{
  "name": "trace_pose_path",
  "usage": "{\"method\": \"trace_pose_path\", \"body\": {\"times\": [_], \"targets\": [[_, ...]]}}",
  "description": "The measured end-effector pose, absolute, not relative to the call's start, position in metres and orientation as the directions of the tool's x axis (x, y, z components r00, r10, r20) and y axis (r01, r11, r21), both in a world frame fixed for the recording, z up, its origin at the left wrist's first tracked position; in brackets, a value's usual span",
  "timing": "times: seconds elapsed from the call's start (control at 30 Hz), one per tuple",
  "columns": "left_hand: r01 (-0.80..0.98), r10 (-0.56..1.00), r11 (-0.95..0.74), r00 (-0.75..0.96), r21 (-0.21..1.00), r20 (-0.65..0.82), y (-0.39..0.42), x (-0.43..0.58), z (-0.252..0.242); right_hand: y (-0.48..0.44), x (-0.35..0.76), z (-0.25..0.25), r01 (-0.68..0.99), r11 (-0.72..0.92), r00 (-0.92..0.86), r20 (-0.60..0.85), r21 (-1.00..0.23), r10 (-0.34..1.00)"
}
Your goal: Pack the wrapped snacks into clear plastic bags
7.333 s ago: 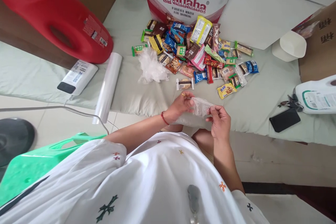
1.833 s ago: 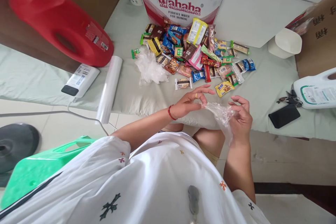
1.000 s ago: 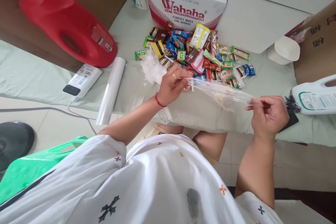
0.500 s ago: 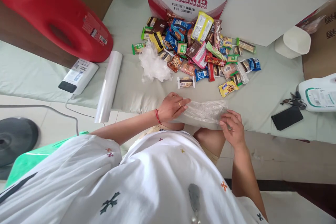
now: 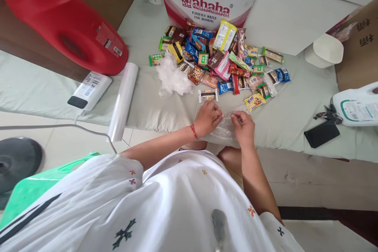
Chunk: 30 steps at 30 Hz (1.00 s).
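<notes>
A thin clear plastic bag (image 5: 225, 129) lies at the front edge of the cloth-covered table, between and beneath my hands. My left hand (image 5: 207, 118), with a ring and a red bracelet, pinches the bag's upper edge. Close beside it, my right hand (image 5: 244, 126) pinches the same edge between thumb and fingers. Just beyond my hands are a small snack in a clear white-ended wrapper (image 5: 208, 95) and a yellow cookie packet (image 5: 254, 102). Behind them spreads a heap of wrapped snacks (image 5: 218, 61), with a crumpled white plastic bag (image 5: 173, 74) at its left.
A white and red water carton (image 5: 206, 4) stands behind the heap. Left are a red jug (image 5: 88, 39), a white device (image 5: 90, 90) and a clear film roll (image 5: 123, 100). Right are a white cup (image 5: 324, 51), a black phone (image 5: 321, 134), keys (image 5: 327, 114) and a white bottle (image 5: 358, 106).
My hands have come closer together. The left moved right, the right moved left and up, and the bag between them went from stretched out to bunched.
</notes>
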<state>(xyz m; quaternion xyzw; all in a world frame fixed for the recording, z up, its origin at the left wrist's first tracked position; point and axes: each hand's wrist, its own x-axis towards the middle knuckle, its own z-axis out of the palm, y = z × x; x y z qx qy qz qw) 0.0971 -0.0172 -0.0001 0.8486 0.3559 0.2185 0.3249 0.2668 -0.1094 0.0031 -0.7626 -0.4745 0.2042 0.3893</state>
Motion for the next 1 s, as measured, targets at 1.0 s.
{"method": "trace_pose_path", "body": {"times": [1.0], "targets": [[0.435,0.952,-0.104,0.304,0.894,-0.037,-0.003,0.072,0.0,-0.112,0.289,0.057,0.865,0.013,0.092,0.184,-0.502,0.979]]}}
